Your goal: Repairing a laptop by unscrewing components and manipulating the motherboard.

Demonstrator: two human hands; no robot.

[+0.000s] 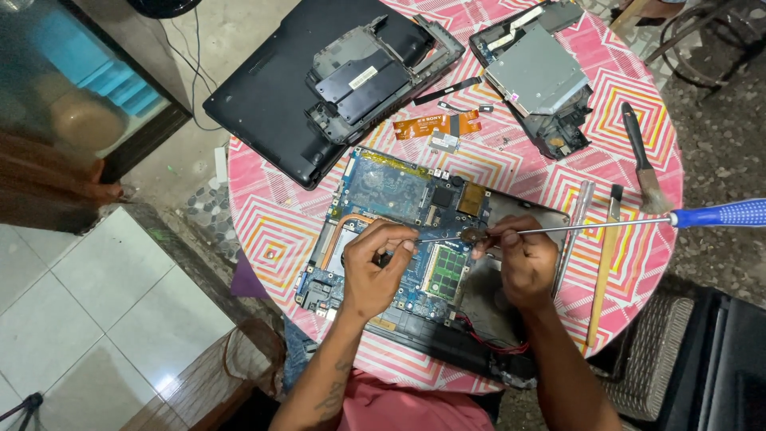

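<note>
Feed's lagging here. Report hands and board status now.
Left hand pinching a small part over the blue motherboard. Right hand gripping the blue-handled screwdriver, tip at board. Nothing in the way.

**Room and Surroundings**

A round table [263, 231] stood under a pink zigzag-patterned cloth [630, 88]. White floor tiles [88, 311] lay to one side, meeting a pebble strip [203, 209] and bare concrete [239, 32]. A dark-framed glass cabinet [88, 88] stood nearby. A woven seat [658, 347] sat at the opposite edge. Daylight was even and soft.
</note>
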